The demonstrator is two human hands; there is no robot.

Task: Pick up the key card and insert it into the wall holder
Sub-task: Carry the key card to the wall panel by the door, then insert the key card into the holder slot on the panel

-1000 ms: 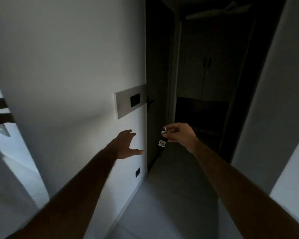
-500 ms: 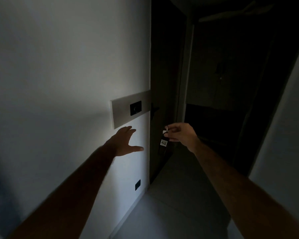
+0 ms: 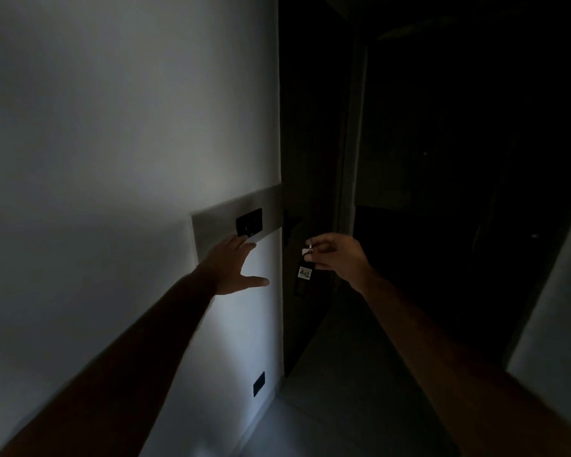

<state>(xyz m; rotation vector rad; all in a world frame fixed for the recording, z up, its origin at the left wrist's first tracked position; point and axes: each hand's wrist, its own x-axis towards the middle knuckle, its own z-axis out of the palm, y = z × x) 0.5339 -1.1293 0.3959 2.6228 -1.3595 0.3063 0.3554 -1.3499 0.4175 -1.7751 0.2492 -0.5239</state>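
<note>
Dim hallway, centre of frame. The left hand (image 3: 233, 265) reaches toward the white wall (image 3: 96, 159), fingers spread wide, fingertips at the lower edge of the grey panel (image 3: 211, 222) bearing the dark wall holder (image 3: 249, 221). Right of centre, the right hand (image 3: 338, 255) pinches a ring from which the key card (image 3: 304, 273) hangs, apart from the holder, before a dark door (image 3: 310, 127).

A pale wall (image 3: 112, 143) fills the left half of the frame, brightest near the centre and fading to grey toward the edges. Low on it, lower centre, sits a small dark outlet plate (image 3: 258, 383). Right of centre a dark doorway (image 3: 442, 159) opens — almost black inside. Grey floor (image 3: 327, 407) runs along the bottom.
</note>
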